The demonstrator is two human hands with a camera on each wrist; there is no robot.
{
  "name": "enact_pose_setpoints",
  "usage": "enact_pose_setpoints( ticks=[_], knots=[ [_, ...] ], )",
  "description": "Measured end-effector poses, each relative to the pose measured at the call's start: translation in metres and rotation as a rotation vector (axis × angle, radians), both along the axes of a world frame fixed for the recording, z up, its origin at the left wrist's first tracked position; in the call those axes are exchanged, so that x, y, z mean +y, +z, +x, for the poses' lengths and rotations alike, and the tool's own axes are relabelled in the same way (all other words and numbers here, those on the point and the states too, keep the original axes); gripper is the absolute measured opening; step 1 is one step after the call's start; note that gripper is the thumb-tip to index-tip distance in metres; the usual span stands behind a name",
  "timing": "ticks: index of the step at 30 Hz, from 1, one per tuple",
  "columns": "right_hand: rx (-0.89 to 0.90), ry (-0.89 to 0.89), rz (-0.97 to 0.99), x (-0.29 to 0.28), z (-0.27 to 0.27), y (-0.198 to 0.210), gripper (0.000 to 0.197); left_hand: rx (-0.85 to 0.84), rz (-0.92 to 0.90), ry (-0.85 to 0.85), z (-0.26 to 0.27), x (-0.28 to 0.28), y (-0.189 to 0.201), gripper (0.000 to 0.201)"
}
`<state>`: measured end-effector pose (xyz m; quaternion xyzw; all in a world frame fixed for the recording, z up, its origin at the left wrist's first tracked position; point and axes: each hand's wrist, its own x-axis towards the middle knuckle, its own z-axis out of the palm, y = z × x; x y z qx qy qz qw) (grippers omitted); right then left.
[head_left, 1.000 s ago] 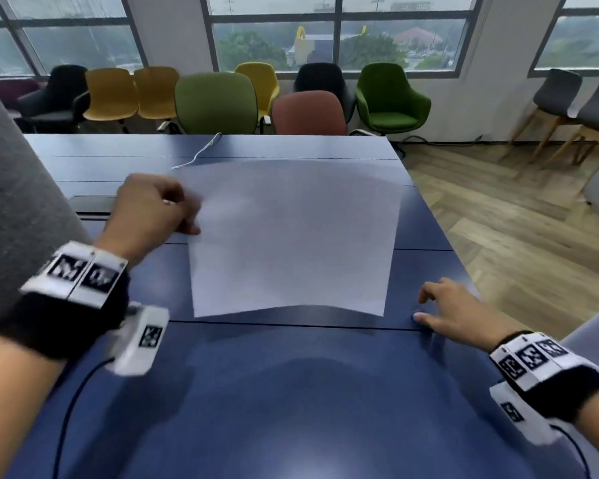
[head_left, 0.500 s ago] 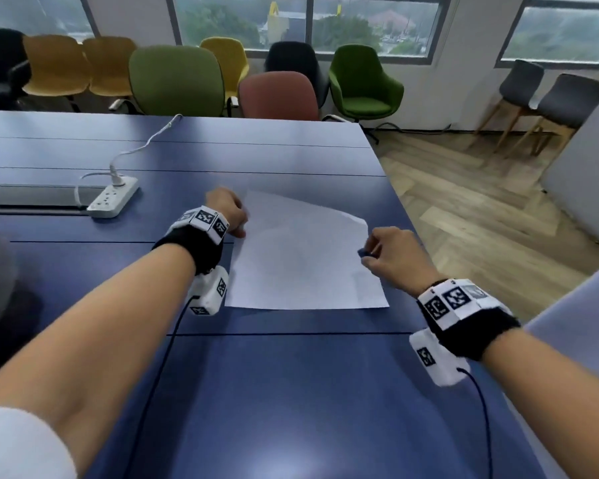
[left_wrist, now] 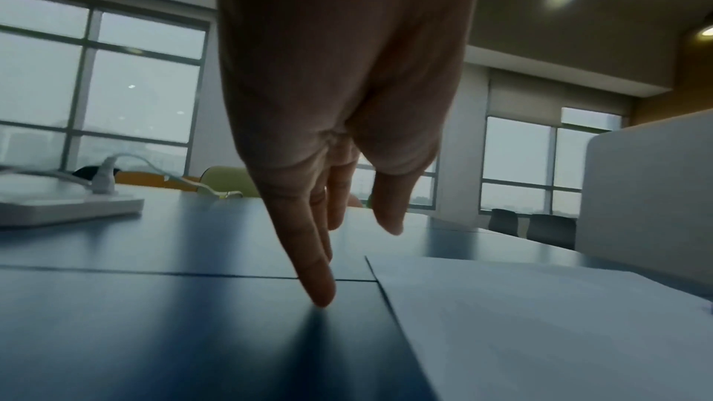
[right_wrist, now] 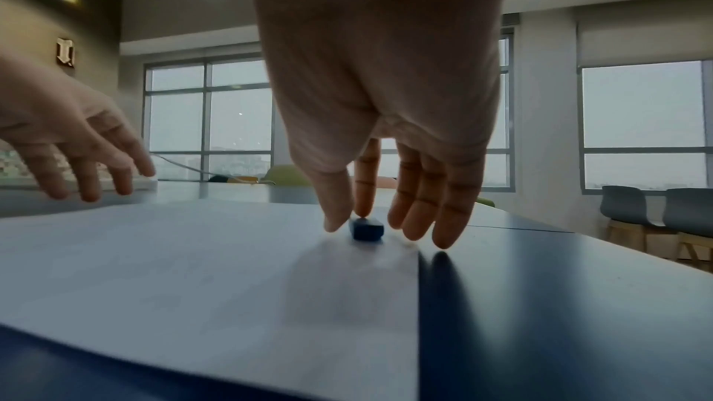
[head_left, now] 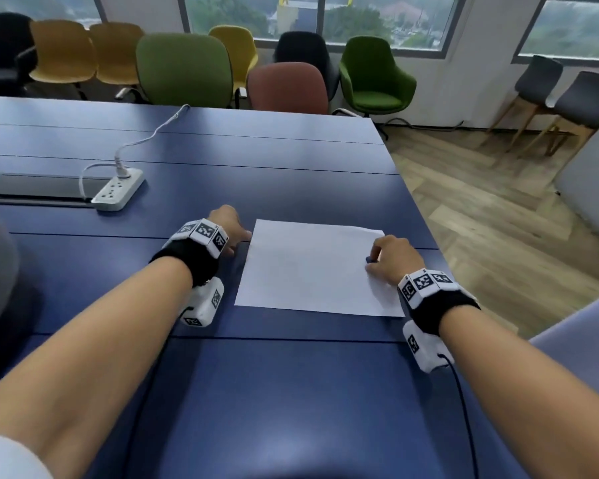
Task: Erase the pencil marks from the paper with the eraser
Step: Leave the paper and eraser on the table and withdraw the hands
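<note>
Fingers of the right hand pinch the eraser on the paper; the loose left hand should press the sheet first, so rubbing doesn't crumple it.

In the head view, bare blue table fills the lower middle of the frame between the forearms, open to a passing hand. At upper left a white power strip and its cable stand in the way. The right hand crowds the paper at its right edge.
</note>
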<state>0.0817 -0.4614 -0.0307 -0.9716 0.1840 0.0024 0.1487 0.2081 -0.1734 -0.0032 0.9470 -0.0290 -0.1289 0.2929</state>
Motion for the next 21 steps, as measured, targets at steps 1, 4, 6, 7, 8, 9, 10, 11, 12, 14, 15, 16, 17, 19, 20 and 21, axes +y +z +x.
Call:
enact_pose_setpoints(
  ticks=[1, 4, 6, 7, 8, 9, 10, 11, 12, 14, 15, 16, 17, 19, 20, 21],
  knots=[
    [0.000, 0.017, 0.012, 0.000, -0.004, 0.002, 0.011, -0.003, 0.047, -0.045, -0.005, 0.010, 0.003, 0.021],
    [-0.038, 0.079, 0.040, 0.007, -0.026, 0.015, 0.024, -0.034, 0.305, -0.254, -0.030, 0.056, 0.007, 0.039],
    [-0.068, 0.110, 0.100, 0.013, -0.054, 0.029, 0.026, -0.001, 0.446, -0.388, -0.053, 0.092, -0.001, 0.065],
    [-0.064, 0.137, 0.118, 0.017, -0.072, 0.033, 0.026, 0.042, 0.474, -0.419, -0.069, 0.113, -0.007, 0.086],
    [-0.060, 0.162, 0.121, 0.020, -0.092, 0.038, 0.027, 0.092, 0.488, -0.425, -0.083, 0.130, -0.013, 0.103],
    [-0.061, 0.190, 0.130, 0.026, -0.114, 0.040, 0.028, 0.138, 0.502, -0.408, -0.100, 0.150, -0.021, 0.108],
    [-0.069, 0.214, 0.144, 0.029, -0.136, 0.041, 0.028, 0.159, 0.525, -0.394, -0.115, 0.162, -0.027, 0.099],
    [-0.082, 0.243, 0.163, 0.034, -0.159, 0.041, 0.027, 0.167, 0.536, -0.380, -0.130, 0.172, -0.033, 0.087],
    [-0.086, 0.270, 0.182, 0.042, -0.181, 0.039, 0.025, 0.174, 0.552, -0.369, -0.143, 0.181, -0.036, 0.085],
    [-0.108, 0.296, 0.215, 0.057, -0.218, 0.033, 0.026, 0.185, 0.607, -0.384, -0.169, 0.182, -0.036, 0.106],
    [-0.126, 0.292, 0.226, 0.061, -0.232, 0.027, 0.031, 0.185, 0.615, -0.401, -0.178, 0.177, -0.037, 0.121],
    [-0.142, 0.279, 0.241, 0.068, -0.244, 0.021, 0.039, 0.188, 0.612, -0.420, -0.186, 0.171, -0.038, 0.129],
    [-0.153, 0.252, 0.254, 0.073, -0.254, 0.013, 0.048, 0.188, 0.602, -0.453, -0.195, 0.162, -0.039, 0.130],
    [-0.206, 0.213, 0.297, 0.083, -0.268, -0.003, 0.051, 0.157, 0.578, -0.556, -0.214, 0.138, -0.042, 0.129],
    [-0.236, 0.208, 0.318, 0.088, -0.273, -0.010, 0.049, 0.139, 0.565, -0.612, -0.224, 0.125, -0.043, 0.128],
    [-0.270, 0.211, 0.341, 0.095, -0.277, -0.015, 0.043, 0.128, 0.559, -0.669, -0.235, 0.114, -0.044, 0.124]
  ],
)
